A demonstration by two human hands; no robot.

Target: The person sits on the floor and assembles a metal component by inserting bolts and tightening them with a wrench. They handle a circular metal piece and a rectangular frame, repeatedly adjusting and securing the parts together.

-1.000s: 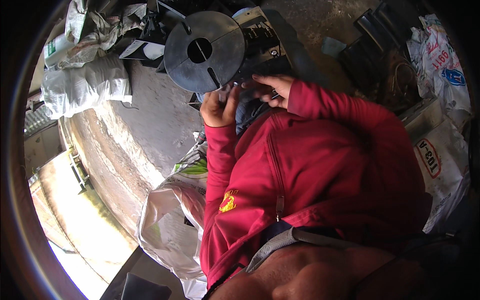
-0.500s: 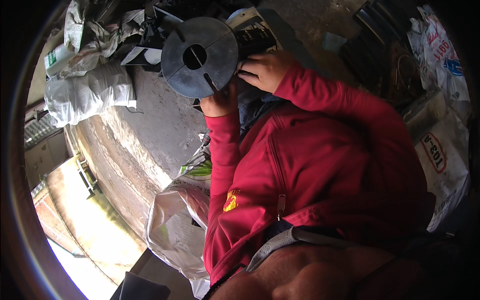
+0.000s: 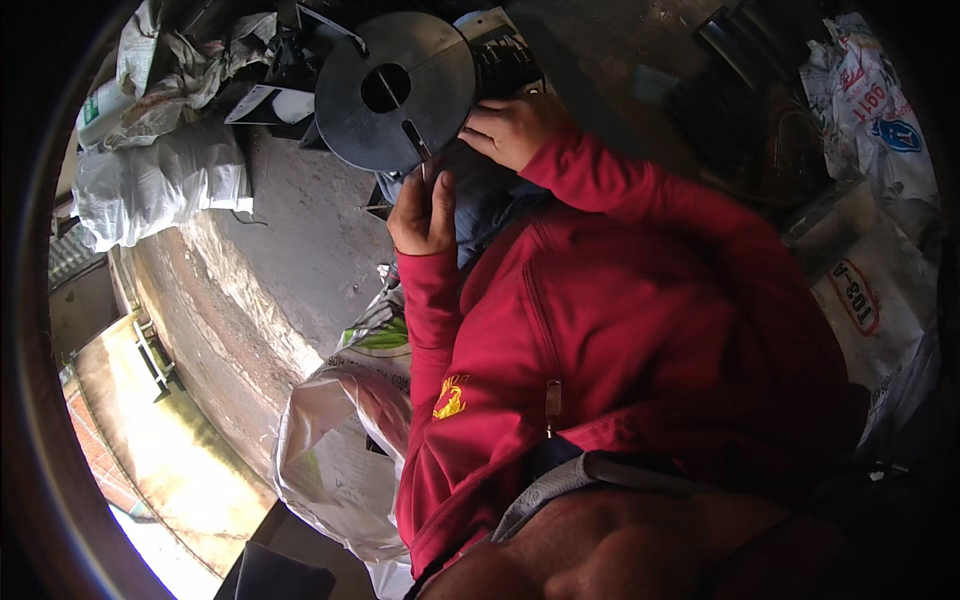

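Note:
A round, dark grey disc point(image 3: 350, 130) with a central hole, a seam across its middle and two slots sits in front of me. It looks like a flat spool side. My left hand point(image 3: 422, 215) is at its lower edge, thumb and fingers pinched around a thin, narrow piece point(image 3: 427, 168) that reaches up to the end of the lower slot. What this piece is I cannot make out. My right hand point(image 3: 515, 130) lies with its fingertips at the disc's right rim; its fingers are bent together, and whether they grip the rim is partly hidden.
White plastic sacks point(image 3: 165, 185) lie at the far left. An open white bag point(image 3: 345, 430) stands by my left arm. Black parts and a pale frame point(image 3: 500, 45) lie behind the disc. More printed sacks point(image 3: 865, 110) and dark pipe-like pieces point(image 3: 755, 40) are at the right.
My left hand has drawn down and out from under the disc, and the thin piece in its pinch now shows. The disc has shifted slightly up; my right hand stays near its rim.

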